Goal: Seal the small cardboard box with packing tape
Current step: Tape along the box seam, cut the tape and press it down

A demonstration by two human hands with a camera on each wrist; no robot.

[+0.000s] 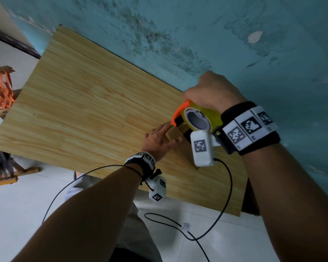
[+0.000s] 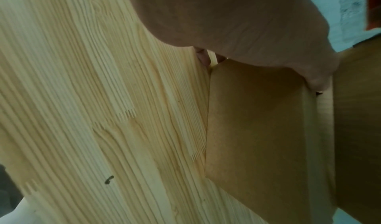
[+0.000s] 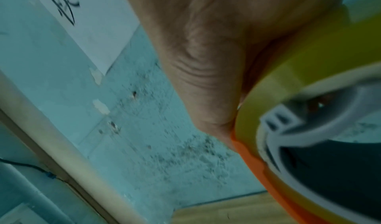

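The small brown cardboard box sits on the wooden table near its right side. My left hand holds it, index finger along the far side and thumb on the near side. In the left wrist view the palm lies over the box. My right hand grips an orange tape dispenser loaded with a yellowish roll of packing tape, its front end right above the box. The right wrist view shows the hand wrapped over the roll and the orange frame.
A stained teal wall stands right behind the table's far edge. Another brown cardboard surface lies just right of the box. A chair with orange webbing is at the left. Black cables hang off the table's near edge over the white floor.
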